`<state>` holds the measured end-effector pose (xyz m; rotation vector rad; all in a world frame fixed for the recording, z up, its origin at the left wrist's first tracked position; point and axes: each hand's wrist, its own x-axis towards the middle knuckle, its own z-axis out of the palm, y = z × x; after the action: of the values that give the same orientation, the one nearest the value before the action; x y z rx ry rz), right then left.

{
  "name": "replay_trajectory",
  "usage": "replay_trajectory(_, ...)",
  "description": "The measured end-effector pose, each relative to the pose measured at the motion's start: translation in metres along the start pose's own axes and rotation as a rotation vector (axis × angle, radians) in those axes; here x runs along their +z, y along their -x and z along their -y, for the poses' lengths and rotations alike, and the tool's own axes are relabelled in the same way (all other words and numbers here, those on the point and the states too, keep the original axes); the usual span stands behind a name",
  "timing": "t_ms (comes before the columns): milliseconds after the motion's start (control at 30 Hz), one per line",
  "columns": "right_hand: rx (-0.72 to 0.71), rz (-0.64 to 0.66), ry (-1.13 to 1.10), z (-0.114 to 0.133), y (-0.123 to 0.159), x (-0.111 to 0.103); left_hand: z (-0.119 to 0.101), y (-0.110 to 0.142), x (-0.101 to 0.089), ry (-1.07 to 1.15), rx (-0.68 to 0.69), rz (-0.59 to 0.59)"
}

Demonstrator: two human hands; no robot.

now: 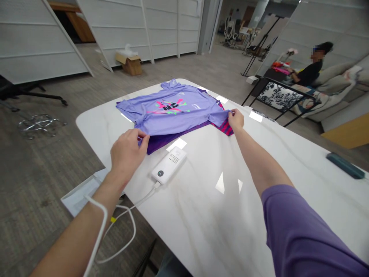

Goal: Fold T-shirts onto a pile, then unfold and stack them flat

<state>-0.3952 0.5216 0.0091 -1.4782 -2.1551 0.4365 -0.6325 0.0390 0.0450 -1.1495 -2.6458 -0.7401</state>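
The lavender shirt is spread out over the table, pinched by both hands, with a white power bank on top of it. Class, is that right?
No: in the head view, the white power bank lies on the table beside the lavender shirt. The shirt is spread out and pinched by the left hand and right hand.

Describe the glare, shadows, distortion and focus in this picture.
Head view: sharp-edged white glare on the glossy tabletop, with a dim grey patch, shadow or reflection unclear; white panels lean, perhaps from a wide lens; far chairs look soft.

Head cam, fwd/down, tabletop close
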Motion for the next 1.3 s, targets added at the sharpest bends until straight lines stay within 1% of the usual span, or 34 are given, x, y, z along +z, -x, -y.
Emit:
replay_trajectory(100,0.014,-0.122,-0.067,0.012,-0.017,-0.017,-0.016,-0.005,-0.011,0.095,0.065,-0.15)
replay_trajectory(200,0.07,-0.247,-0.156,0.021,-0.037,-0.045,-0.041,-0.004,-0.028,0.168,0.173,-0.264)
replay_trajectory(267,0.1,-0.328,-0.209,0.017,-0.048,-0.07,-0.068,0.008,-0.044,0.205,0.301,-0.297)
replay_trajectory(300,0.113,-0.365,-0.226,0.01,-0.05,-0.084,-0.084,0.018,-0.052,0.221,0.382,-0.292)
replay_trajectory(367,0.148,-0.414,-0.23,-0.014,-0.047,-0.115,-0.121,0.048,-0.065,0.252,0.571,-0.23)
replay_trajectory(433,0.202,-0.409,-0.21,-0.051,-0.032,-0.147,-0.16,0.088,-0.068,0.282,0.757,-0.105)
replay_trajectory(467,0.233,-0.388,-0.197,-0.074,-0.019,-0.164,-0.178,0.111,-0.065,0.299,0.835,-0.022)
replay_trajectory(533,0.291,-0.321,-0.162,-0.125,0.014,-0.196,-0.212,0.16,-0.051,0.353,0.934,0.183)
replay_trajectory(600,0.346,-0.253,-0.107,-0.182,0.053,-0.227,-0.243,0.213,-0.029,0.439,0.972,0.451)
replay_trajectory(667,0.408,-0.187,-0.029,-0.24,0.094,-0.255,-0.269,0.266,-0.008,0.547,0.966,0.75)
replay_trajectory(700,0.442,-0.157,0.012,-0.268,0.114,-0.269,-0.281,0.29,-0.001,0.602,0.957,0.891)
replay_trajectory(733,0.476,-0.125,0.054,-0.294,0.133,-0.281,-0.292,0.312,0.004,0.655,0.951,1.007)
replay_trajectory(767,0.51,-0.091,0.1,-0.317,0.152,-0.293,-0.302,0.329,0.007,0.698,0.953,1.091)
replay_trajectory(800,0.541,-0.06,0.149,-0.338,0.171,-0.303,-0.311,0.341,0.008,0.73,0.968,1.144)
replay_trajectory(833,0.562,-0.042,0.206,-0.357,0.189,-0.312,-0.32,0.346,0.009,0.746,0.989,1.157)
replay_trajectory(867,0.571,-0.045,0.271,-0.371,0.206,-0.319,-0.33,0.344,0.011,0.746,1.005,1.131)
replay_trajectory(900,0.561,-0.063,0.342,-0.383,0.222,-0.325,-0.341,0.335,0.016,0.737,1.014,1.077)
replay_trajectory(933,0.527,-0.084,0.405,-0.391,0.237,-0.329,-0.353,0.319,0.024,0.718,1.014,1.005)
replay_trajectory(967,0.472,-0.092,0.45,-0.397,0.251,-0.331,-0.366,0.297,0.036,0.689,0.99,0.919)
replay_trajectory(1000,0.405,-0.069,0.47,-0.4,0.264,-0.331,-0.381,0.272,0.052,0.648,0.972,0.838)
replay_trajectory(1033,0.342,-0.014,0.464,-0.402,0.275,-0.33,-0.396,0.245,0.071,0.585,0.945,0.763)
replay_trajectory(1067,0.293,0.064,0.438,-0.403,0.286,-0.328,-0.411,0.218,0.092,0.494,0.891,0.683)
replay_trajectory(1100,0.264,0.145,0.405,-0.404,0.295,-0.325,-0.426,0.194,0.114,0.446,0.85,0.646)
replay_trajectory(1167,0.259,0.249,0.352,-0.407,0.309,-0.318,-0.449,0.154,0.158,0.365,0.802,0.63)
replay_trajectory(1200,0.269,0.263,0.337,-0.41,0.316,-0.315,-0.457,0.14,0.177,0.314,0.779,0.639)
replay_trajectory(1233,0.279,0.258,0.325,-0.413,0.321,-0.313,-0.46,0.13,0.194,0.266,0.763,0.651)
replay_trajectory(1300,0.309,0.225,0.317,-0.421,0.328,-0.31,-0.456,0.115,0.221,0.177,0.748,0.668)
